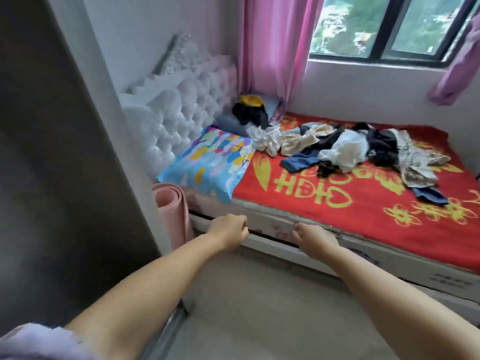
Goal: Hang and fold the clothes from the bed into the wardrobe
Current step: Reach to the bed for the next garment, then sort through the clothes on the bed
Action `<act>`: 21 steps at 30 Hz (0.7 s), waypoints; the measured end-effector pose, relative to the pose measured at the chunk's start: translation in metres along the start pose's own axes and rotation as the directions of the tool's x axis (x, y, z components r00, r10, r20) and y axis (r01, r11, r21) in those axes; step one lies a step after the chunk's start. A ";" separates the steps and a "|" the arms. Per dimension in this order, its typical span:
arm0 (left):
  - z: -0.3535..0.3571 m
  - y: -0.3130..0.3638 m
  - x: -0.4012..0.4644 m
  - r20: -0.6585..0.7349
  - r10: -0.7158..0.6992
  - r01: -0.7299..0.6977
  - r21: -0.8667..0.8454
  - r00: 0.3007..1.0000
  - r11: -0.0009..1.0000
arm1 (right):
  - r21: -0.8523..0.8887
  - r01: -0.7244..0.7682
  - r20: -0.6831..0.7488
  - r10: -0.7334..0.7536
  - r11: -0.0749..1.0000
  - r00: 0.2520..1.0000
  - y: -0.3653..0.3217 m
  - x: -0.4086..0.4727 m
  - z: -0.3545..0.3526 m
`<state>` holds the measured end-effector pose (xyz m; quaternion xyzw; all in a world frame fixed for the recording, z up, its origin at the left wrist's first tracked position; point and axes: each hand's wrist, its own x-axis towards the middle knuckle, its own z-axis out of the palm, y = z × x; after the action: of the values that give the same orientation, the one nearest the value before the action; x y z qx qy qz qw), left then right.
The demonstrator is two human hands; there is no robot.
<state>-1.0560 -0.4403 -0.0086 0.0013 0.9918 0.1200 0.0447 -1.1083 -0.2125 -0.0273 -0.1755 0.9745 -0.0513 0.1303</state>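
Left hand: out at 12 o'clock from the camera, fingers curled into a loose fist, nothing in it, in front of the bed's near edge.
Right hand: alongside at 1 o'clock, fingers bent downward, holding nothing; whether it touches the edge, can't tell.
Bed: one, running from 12 to 3 o'clock, covered by one red blanket with yellow print.
Clothes: one loose heap in the middle of the blanket, at 1 o'clock beyond both hands; white, cream, black and blue pieces tangled, too jumbled to count.
Dark pile: a second, smaller bundle, black with yellow on top, up by the corner at 12 o'clock.
Pillows: two in view, one bright patterned pillow near the edge, one grey-blue pillow behind it.
Headboard: one, white and tufted, at 11 o'clock.
Pink roll: one, standing beside the bed at 11 o'clock.
Curtains: two, one pink curtain left of the window, one purple curtain to its right.
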 end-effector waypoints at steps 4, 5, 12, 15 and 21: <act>0.017 0.081 0.073 0.036 0.123 -0.121 -0.048 0.992 0.991 | 0.092 -0.160 -0.039 0.164 0.983 0.986 0.101 0.011 -0.025; 0.020 0.100 0.088 0.047 0.147 -0.144 -0.060 0.988 0.988 | 0.097 -0.187 -0.039 0.191 0.978 0.981 0.122 0.013 -0.031; 0.023 0.193 0.178 0.074 0.210 -0.206 -0.055 0.975 0.977 | 0.158 -0.272 -0.070 0.286 0.949 0.956 0.237 0.032 -0.070; 0.029 0.217 0.213 0.116 0.241 -0.238 -0.043 0.963 0.970 | 0.183 -0.313 -0.057 0.328 0.932 0.943 0.273 0.041 -0.072; 0.050 0.257 0.284 0.187 0.295 -0.294 -0.030 0.937 0.955 | 0.206 -0.382 0.016 0.387 0.901 0.922 0.330 0.077 -0.063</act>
<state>-1.3363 -0.1748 -0.0210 0.1611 0.9715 0.1257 0.1203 -1.3038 0.0716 -0.0334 0.0350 0.9809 -0.1270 0.1430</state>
